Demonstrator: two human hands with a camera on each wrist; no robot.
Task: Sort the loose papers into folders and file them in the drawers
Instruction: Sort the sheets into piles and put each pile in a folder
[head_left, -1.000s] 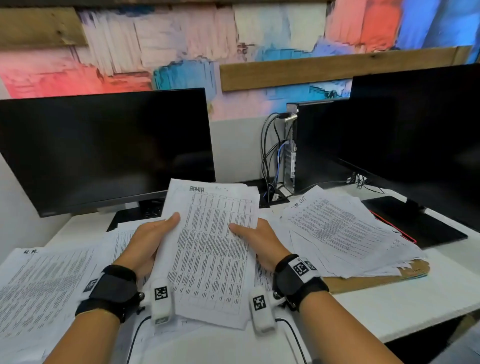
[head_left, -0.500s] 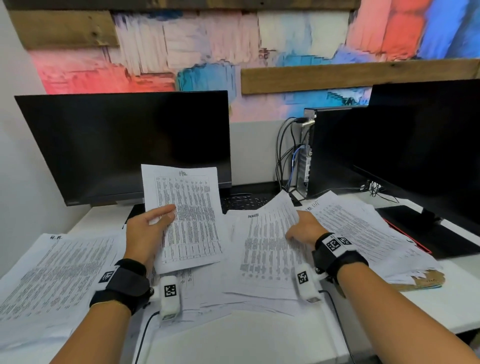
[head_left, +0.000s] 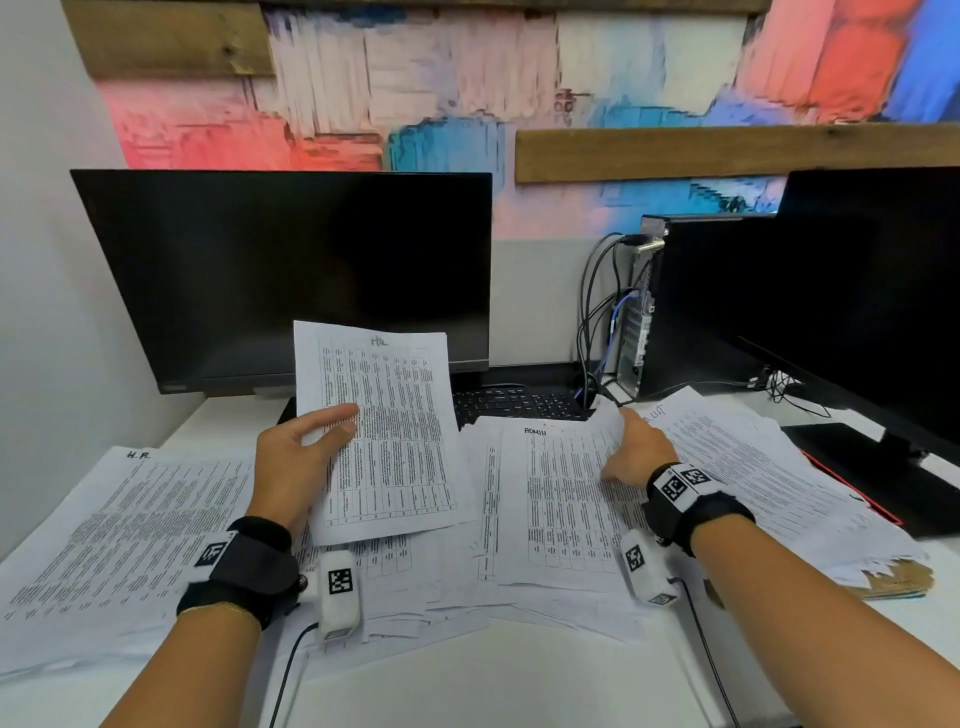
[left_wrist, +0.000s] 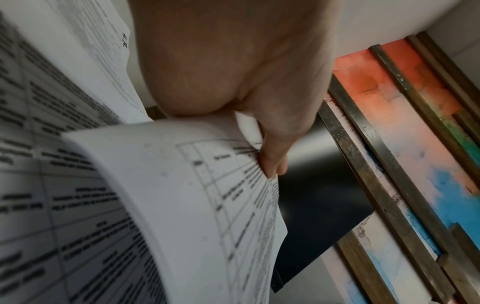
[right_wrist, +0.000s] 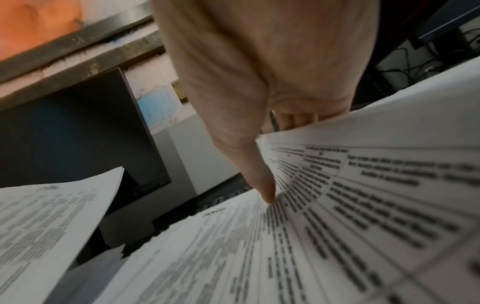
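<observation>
My left hand (head_left: 298, 460) holds up a printed sheet headed "HR" (head_left: 395, 441) in front of the left monitor, thumb on its face and fingers behind it. In the left wrist view the left hand (left_wrist: 262, 148) pinches that bent sheet (left_wrist: 182, 205) at its edge. My right hand (head_left: 636, 447) lies on the sheet headed "ADMIN" (head_left: 556, 499) in the middle of the desk. In the right wrist view the right hand (right_wrist: 262, 115) has its thumb on the page, while the fingers are tucked behind the raised ADMIN sheet (right_wrist: 363, 205). A brown folder (head_left: 896, 584) peeks out under the right pile (head_left: 753, 467).
A pile headed "H.R." (head_left: 119, 525) covers the desk's left. Behind stand the left monitor (head_left: 291, 275), a keyboard (head_left: 519, 402), a PC tower (head_left: 644, 312) with cables, and the right monitor (head_left: 857, 296) on its black base (head_left: 872, 467). The white desk (head_left: 493, 686) shows bare at the front.
A second ago both hands held one stack together. The left hand has since lifted the HR sheet to the left, and the right hand has moved right onto the ADMIN sheet.
</observation>
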